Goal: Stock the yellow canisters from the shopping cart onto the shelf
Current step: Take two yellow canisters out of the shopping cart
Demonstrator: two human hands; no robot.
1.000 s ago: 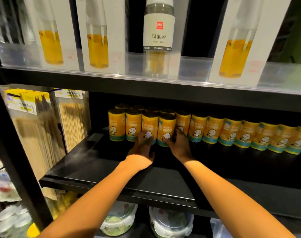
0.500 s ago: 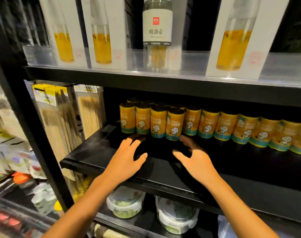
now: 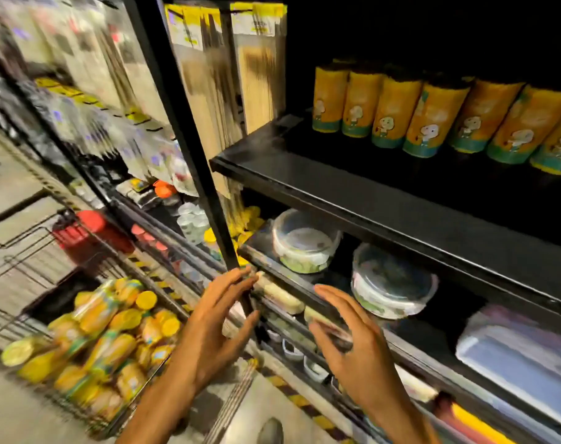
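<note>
Several yellow canisters [image 3: 420,120] with dark lids and a cartoon figure stand in a row on the black shelf [image 3: 336,190] at the upper right. More yellow canisters [image 3: 102,341] lie piled in the wire shopping cart [image 3: 19,245] at the lower left, blurred. My left hand [image 3: 215,328] and my right hand [image 3: 356,350] hang side by side in front of the lower shelves, fingers spread, both empty. The left hand is just right of the cart's pile.
A black upright post [image 3: 189,136] stands between the cart and the shelf bay. Round clear lidded containers [image 3: 304,241] and a flat tray [image 3: 516,350] sit on the lower shelf. Packets of skewers [image 3: 259,68] hang at the upper left. A red cart part [image 3: 86,232] shows behind.
Both hands have let go of the canisters on the shelf and dropped down and back, empty. The view has swung down and left, bringing the cart into sight.
</note>
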